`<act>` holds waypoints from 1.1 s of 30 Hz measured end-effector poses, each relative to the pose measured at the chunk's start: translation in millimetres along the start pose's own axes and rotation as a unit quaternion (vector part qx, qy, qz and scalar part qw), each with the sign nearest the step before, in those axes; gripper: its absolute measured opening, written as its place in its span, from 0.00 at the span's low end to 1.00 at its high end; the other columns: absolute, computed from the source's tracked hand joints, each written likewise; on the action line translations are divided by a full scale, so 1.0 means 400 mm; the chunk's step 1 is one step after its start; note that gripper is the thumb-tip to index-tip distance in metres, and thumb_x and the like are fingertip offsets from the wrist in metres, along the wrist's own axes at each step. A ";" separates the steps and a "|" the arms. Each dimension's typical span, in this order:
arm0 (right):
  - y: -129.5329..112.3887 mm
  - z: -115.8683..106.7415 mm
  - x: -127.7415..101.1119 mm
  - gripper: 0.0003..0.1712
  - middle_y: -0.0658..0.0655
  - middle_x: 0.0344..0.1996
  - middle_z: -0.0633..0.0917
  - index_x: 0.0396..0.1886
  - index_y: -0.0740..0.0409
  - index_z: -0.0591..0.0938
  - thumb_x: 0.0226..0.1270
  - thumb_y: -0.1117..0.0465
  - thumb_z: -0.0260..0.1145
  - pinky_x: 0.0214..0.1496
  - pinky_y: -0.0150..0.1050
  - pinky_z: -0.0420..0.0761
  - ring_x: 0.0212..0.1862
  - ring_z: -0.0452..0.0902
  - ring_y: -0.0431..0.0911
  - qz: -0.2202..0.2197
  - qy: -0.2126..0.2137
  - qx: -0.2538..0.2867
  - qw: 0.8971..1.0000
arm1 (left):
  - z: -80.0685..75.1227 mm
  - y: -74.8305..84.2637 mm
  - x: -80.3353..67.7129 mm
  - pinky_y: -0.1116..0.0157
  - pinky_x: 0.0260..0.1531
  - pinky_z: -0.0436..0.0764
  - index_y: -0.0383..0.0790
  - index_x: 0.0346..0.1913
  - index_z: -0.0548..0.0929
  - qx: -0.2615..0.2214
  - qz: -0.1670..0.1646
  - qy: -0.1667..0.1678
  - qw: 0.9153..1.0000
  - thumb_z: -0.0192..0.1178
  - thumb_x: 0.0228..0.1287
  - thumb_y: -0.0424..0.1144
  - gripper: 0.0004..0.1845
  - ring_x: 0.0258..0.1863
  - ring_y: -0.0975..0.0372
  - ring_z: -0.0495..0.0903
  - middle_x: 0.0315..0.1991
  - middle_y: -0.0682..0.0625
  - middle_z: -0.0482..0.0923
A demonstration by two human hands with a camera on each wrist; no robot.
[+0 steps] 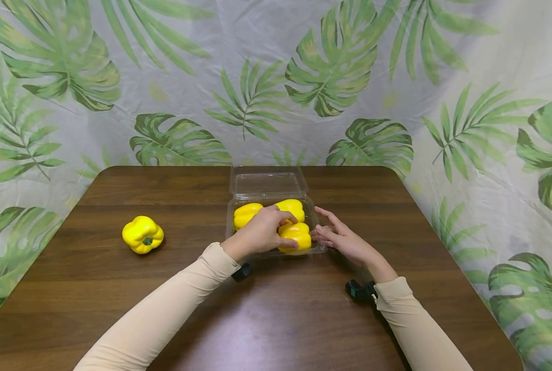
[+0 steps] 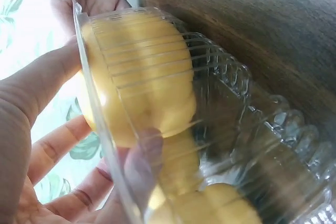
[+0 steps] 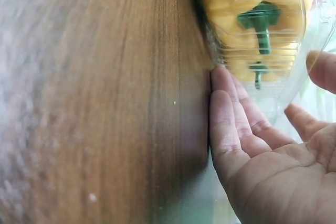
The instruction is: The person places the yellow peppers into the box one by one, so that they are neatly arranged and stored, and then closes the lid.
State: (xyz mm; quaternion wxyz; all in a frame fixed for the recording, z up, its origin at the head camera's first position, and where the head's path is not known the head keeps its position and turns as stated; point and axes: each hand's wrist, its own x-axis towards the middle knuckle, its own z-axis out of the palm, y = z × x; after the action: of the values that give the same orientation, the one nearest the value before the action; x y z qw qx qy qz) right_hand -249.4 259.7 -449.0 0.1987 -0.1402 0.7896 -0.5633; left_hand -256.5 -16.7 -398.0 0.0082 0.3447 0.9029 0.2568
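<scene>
A clear plastic clamshell container [image 1: 268, 183] lies open at the table's middle, its lid folded back. Three yellow bell peppers sit in its tray. My left hand [image 1: 276, 226] reaches in from the front, its fingers curled over the front pepper [image 1: 299, 236]. In the left wrist view that pepper [image 2: 142, 77] shows through the ribbed container wall [image 2: 252, 129], with my left hand's fingers [image 2: 52, 145] round it. My right hand [image 1: 331, 232] rests with straight fingers against the tray's right side. The right wrist view shows the right hand's fingertips [image 3: 226, 93] touching the tray beside a green-stemmed pepper [image 3: 252, 24].
A fourth yellow pepper [image 1: 142, 234] lies loose on the dark wooden table [image 1: 118, 309], well left of the container. A leaf-print cloth [image 1: 257, 77] hangs behind the table. The table's rounded corners and side edges are in view.
</scene>
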 end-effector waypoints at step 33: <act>0.001 0.003 0.004 0.41 0.75 0.76 0.69 0.90 0.41 0.44 0.89 0.47 0.52 0.79 0.61 0.71 0.78 0.70 0.67 0.003 0.004 -0.008 1.000 | -0.052 -0.005 -0.023 0.55 0.55 0.86 0.40 0.64 0.85 -0.012 -0.043 -0.023 0.999 0.79 0.63 0.51 0.31 0.53 0.51 0.86 0.53 0.43 0.86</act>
State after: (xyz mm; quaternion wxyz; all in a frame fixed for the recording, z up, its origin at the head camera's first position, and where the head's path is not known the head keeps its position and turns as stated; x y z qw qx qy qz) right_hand -250.1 258.1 -449.9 0.1965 -0.1369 0.7954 -0.5568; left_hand -254.8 -33.3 -382.4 0.0439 0.3112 0.9132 0.2594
